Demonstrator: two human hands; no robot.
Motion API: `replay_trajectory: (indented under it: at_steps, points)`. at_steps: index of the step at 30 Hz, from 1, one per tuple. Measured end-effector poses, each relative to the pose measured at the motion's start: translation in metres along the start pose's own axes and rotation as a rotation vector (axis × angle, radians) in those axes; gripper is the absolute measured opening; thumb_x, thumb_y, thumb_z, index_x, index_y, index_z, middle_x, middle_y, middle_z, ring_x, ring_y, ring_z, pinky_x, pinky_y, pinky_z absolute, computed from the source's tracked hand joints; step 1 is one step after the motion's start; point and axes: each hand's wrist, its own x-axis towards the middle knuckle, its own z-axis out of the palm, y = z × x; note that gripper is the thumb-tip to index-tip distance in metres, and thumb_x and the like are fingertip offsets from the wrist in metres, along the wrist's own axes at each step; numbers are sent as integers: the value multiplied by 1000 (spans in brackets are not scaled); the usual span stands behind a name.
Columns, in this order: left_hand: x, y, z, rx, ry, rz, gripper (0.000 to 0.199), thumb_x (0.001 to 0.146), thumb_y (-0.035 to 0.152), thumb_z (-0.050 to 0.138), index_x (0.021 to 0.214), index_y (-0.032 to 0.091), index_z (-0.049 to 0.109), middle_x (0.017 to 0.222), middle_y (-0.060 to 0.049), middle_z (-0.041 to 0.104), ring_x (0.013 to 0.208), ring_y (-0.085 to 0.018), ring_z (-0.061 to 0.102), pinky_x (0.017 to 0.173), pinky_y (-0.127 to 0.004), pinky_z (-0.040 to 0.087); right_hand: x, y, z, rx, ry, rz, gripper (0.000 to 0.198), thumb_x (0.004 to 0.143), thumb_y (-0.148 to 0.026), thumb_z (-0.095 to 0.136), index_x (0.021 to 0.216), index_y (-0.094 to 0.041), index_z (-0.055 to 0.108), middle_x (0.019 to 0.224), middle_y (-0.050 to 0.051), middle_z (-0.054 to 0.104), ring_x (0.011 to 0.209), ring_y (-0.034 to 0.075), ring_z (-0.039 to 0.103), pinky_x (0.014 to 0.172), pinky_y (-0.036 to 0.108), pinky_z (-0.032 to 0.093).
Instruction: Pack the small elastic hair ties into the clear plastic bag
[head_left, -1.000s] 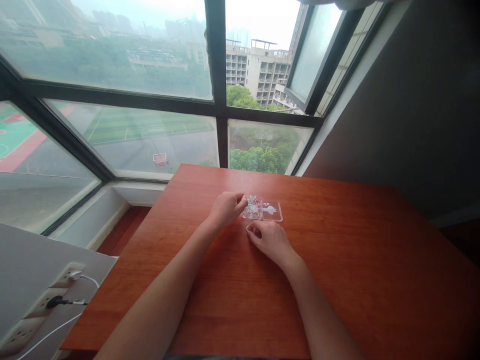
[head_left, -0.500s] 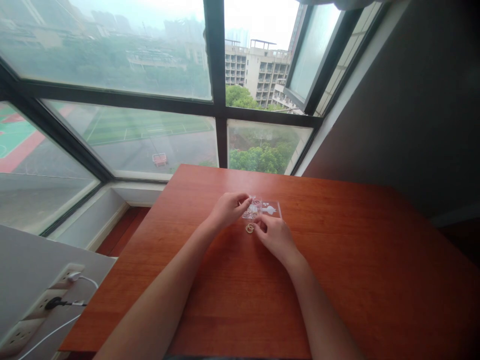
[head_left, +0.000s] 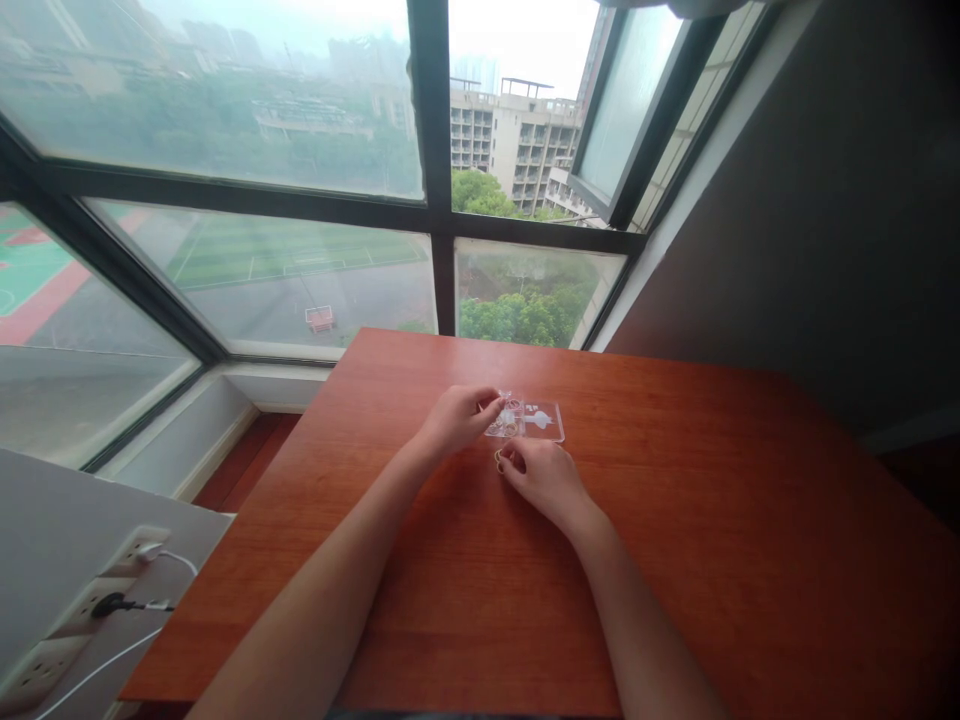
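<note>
Left hand (head_left: 454,420) pinches clear tray (head_left: 541,421) at its 9 o'clock edge; right hand (head_left: 544,475) pinches a small, light, slippery-looking ring (head_left: 499,459) by its rim.

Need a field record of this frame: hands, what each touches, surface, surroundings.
surface: wooden table by a window
left hand: fingers at the left edge of the clear case
right hand: fingers pinched on a small gold ring just in front of the case
case: lies flat on the table, small rings inside its left part; details too small to tell
other: power strip with plugged cables at lower left, off the table
</note>
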Motion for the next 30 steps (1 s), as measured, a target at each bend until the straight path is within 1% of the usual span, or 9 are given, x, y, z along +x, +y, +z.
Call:
replay_trajectory:
  at_steps: [4,8,11,14,18,21,26,30]
  points:
    - [0,0,0,10,-8,6,34,88,36,48,67,12,62,57,2,53,54,-9,41,52,-20,27,2,0,-1,60,57,2,11,82,-28,57,81,-24,67,68,-1,66,65,14,59,59,22,34]
    - [-1,2,0,-14,-27,8,33,87,36,48,70,12,63,57,2,52,55,-9,41,52,-20,28,4,2,-3,191,170,16,13,82,-28,55,84,-24,68,65,-2,64,60,12,56,59,22,36]
    - [-1,6,1,-90,-85,10,33,87,37,49,75,11,66,60,1,54,57,-9,42,52,-19,30,5,5,-5,305,266,51,18,83,-33,54,80,-21,67,57,-3,57,55,12,52,58,22,37]
    - [-1,11,2,-180,-152,25,33,87,37,50,77,11,67,63,0,57,58,-9,44,53,-19,33,6,9,-7,434,322,82,24,84,-39,52,80,-19,66,54,-4,52,52,11,48,55,22,37]
    - [-2,14,5,-246,-205,38,28,85,36,55,77,12,67,64,-1,59,58,-9,48,53,-19,35,9,15,-3,577,325,149,31,83,-45,51,87,-18,65,56,-4,54,51,12,46,52,22,35]
    - [-3,13,6,-252,-215,35,25,84,35,56,76,12,66,63,0,59,58,-9,49,52,-18,35,11,19,2,640,310,157,34,83,-48,50,90,-18,64,59,-2,57,51,12,46,50,21,35]
    - [-2,11,9,-240,-197,52,24,85,32,55,77,12,66,64,0,60,58,-9,49,53,-19,35,12,21,5,679,316,153,34,83,-47,50,90,-17,64,59,-2,56,51,11,45,49,21,34]
    - [-1,8,10,-140,-160,82,21,86,28,53,79,13,66,66,-1,61,59,-9,49,55,-19,36,11,21,5,678,316,155,30,83,-44,52,88,-18,63,57,-4,51,51,11,43,50,20,33]
